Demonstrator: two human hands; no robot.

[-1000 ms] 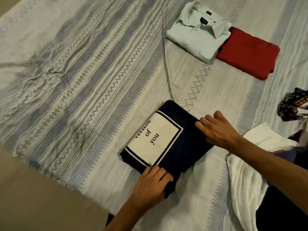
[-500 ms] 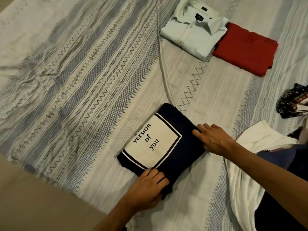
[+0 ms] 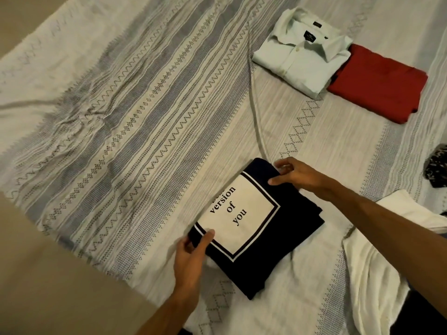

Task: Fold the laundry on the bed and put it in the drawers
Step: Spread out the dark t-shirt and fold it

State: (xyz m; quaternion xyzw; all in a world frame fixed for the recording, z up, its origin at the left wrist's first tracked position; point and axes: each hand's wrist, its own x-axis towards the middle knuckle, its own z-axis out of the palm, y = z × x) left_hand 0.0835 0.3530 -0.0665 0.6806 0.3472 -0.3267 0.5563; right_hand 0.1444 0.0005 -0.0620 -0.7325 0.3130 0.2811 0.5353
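On the bed (image 3: 145,97), folded navy shirt (image 3: 285,240) — left hand (image 3: 191,255), right hand (image 3: 297,176) pinching opposite corners

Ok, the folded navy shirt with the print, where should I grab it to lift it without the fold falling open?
Probably by two opposite corners at once, sliding fingers under the navy shirt and thumbs on top. The left hand already pinches the near-left corner and the right hand the far corner. It lies flat in loose layers, so one-sided lifting would likely unfold it.

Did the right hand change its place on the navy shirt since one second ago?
Yes. The right hand shifted along the navy shirt to its far corner, toward the white shirt.
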